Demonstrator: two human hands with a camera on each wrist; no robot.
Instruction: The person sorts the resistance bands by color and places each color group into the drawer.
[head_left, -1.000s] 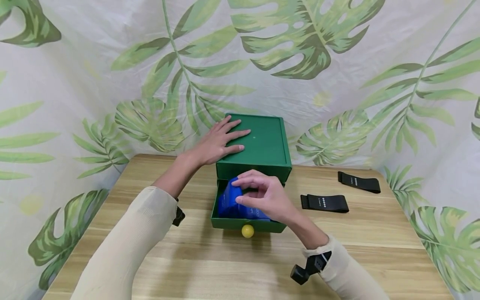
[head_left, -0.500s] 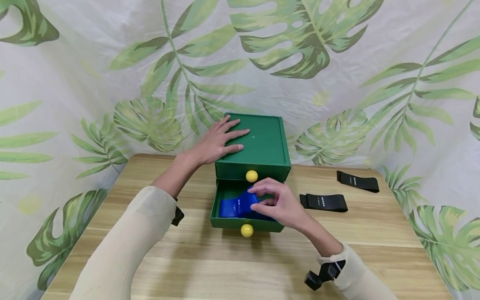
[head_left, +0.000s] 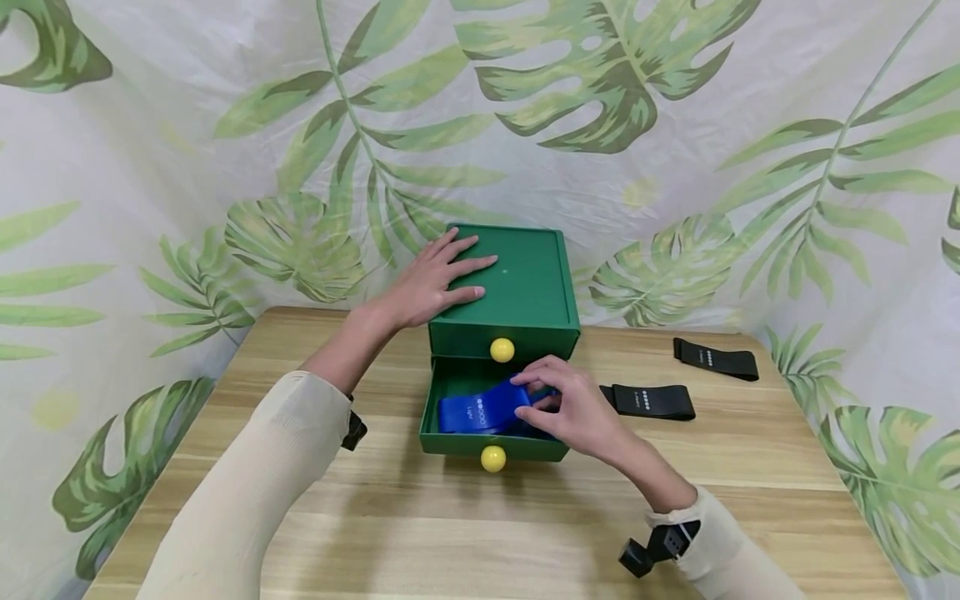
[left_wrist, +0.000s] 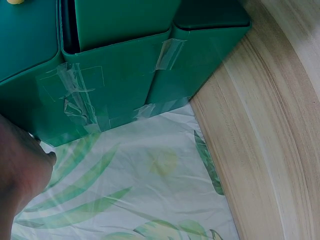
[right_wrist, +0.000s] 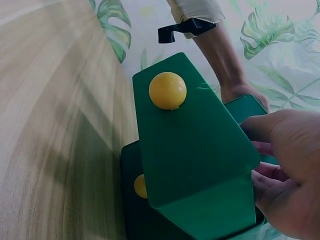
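A green drawer box stands on the table with its lower drawer pulled out. Spread flat on the box top is the left hand, at its left edge. A blue band marked "Light" lies in the drawer, its right end raised. The right hand pinches that end between thumb and fingers above the drawer's right side. In the right wrist view the right hand is at the drawer, whose wall hides the band. The left wrist view shows the left hand beside the box.
Two folded black bands lie right of the box, one nearer and one farther back. Yellow knobs sit on the upper front and on the drawer. A leaf-patterned cloth hangs behind the wooden table.
The right hand has moved right, drawing the blue band's end with it, so the band lies more stretched out and lower in the drawer. The left hand has stayed on the box.
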